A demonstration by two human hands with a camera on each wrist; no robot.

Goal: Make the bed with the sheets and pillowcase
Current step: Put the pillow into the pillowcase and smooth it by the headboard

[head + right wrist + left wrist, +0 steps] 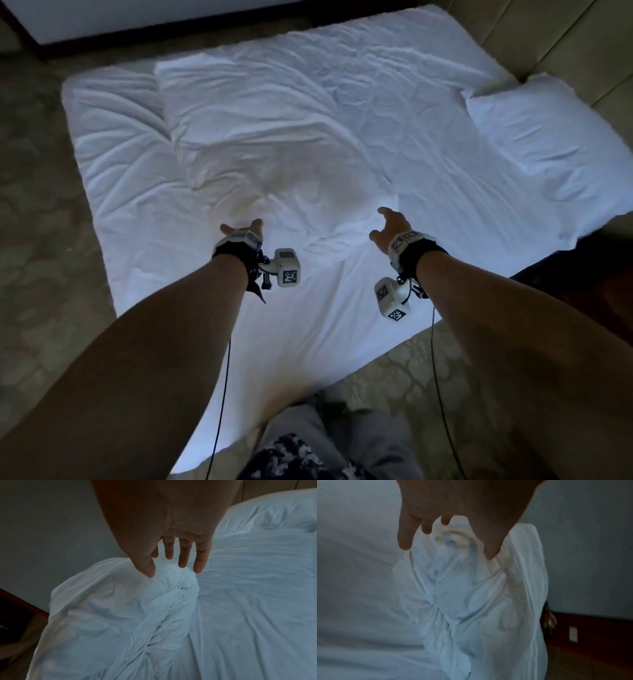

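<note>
- Patterned clothing (291, 455) is seen at the bottom edge; the floor (41, 274) lies around the bed.
- Both forearms are extended over the near part of the white sheet (308, 144); a wrist camera (286, 267) is strapped under each.
- Left hand (241, 231): fingers (405, 539) are spread and relaxed, nothing gripped. Contact with the sheet cannot be told.
- Right hand (392, 226): fingers (199, 561) are straight, slightly apart, nothing held, above a bunched fold (171, 595).
- The sheet is spread wrinkled across the bed.
- A pillow (548, 144) is laid at the far right, partly on the sheet.
- A wall (137, 17) is seen beyond.
</note>
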